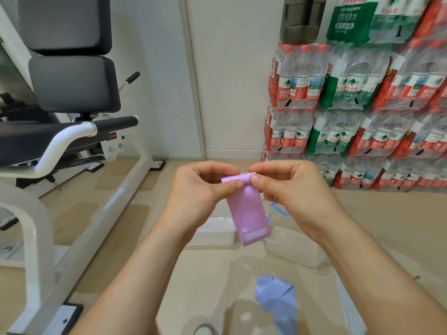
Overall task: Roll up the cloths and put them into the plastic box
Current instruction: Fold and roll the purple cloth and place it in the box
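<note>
A narrow pink cloth (248,215) hangs in the air in front of me, its top edge folded over. My left hand (202,187) pinches the top left corner and my right hand (287,187) pinches the top right, thumbs nearly touching. Below on the floor stands a clear plastic box (294,249), partly hidden behind my right forearm. A white lid (215,232) lies to the left of it. A light blue cloth (275,297) lies crumpled on the floor near the bottom of the view.
A white and black exercise machine (72,141) fills the left side. Stacked packs of bottled water (362,105) line the wall at right. A roll of tape (205,330) shows at the bottom edge. The floor is beige tile.
</note>
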`<state>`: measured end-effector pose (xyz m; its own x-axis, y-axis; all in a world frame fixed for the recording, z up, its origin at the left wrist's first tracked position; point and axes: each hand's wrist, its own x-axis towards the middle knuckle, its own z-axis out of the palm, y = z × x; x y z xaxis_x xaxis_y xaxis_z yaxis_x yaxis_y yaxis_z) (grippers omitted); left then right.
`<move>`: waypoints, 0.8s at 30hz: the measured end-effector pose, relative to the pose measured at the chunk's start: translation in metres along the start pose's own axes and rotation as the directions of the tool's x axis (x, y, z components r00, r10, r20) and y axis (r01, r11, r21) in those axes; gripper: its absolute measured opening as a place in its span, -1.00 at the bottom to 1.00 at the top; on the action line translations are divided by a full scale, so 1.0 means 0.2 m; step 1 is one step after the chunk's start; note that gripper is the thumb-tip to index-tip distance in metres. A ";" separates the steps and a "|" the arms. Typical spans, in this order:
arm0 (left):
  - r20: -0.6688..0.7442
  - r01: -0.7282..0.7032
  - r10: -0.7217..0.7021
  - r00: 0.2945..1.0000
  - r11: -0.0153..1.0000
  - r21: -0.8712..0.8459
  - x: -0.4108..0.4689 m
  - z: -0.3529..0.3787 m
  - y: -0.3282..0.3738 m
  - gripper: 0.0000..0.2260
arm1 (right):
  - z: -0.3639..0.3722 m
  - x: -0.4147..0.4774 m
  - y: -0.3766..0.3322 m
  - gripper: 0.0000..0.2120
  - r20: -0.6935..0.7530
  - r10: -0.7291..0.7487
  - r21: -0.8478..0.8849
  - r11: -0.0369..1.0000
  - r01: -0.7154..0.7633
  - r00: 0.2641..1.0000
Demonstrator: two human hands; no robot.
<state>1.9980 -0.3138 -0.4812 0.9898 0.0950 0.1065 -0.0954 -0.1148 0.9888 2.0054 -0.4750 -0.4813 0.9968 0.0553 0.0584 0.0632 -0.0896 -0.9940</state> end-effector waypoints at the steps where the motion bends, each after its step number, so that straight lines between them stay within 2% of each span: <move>1: 0.002 -0.002 0.002 1.000 1.000 -0.001 0.00 0.00 0.00 -0.86 | 0.00 0.00 0.00 -0.88 -0.001 0.000 -0.001 1.000 0.000 1.000; 5: 0.028 0.010 -0.009 1.000 1.000 -0.021 0.00 0.00 0.00 -0.92 | -0.01 0.00 0.00 -0.89 -0.003 -0.010 0.055 0.998 0.010 1.000; 11: 0.024 0.021 -0.019 1.000 0.998 -0.065 0.00 0.00 0.00 -0.90 | -0.01 0.00 -0.01 -0.87 0.022 0.001 0.135 0.991 -0.004 1.000; 17: -0.003 0.014 -0.015 1.000 0.997 -0.080 0.01 -0.02 0.00 -0.91 | -0.01 -0.01 -0.01 -0.93 0.068 0.006 0.071 0.997 -0.011 0.998; 24: 0.053 0.007 -0.004 0.999 0.999 -0.049 0.00 -0.01 0.00 -0.89 | -0.01 0.00 -0.01 -0.90 0.001 -0.016 0.111 0.994 0.016 1.000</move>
<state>1.9979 -0.3122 -0.4815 0.9944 0.0432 0.0965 -0.0936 -0.0655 0.9935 2.0053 -0.4773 -0.4786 0.9955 0.0578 0.0744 0.0733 0.0220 -0.9971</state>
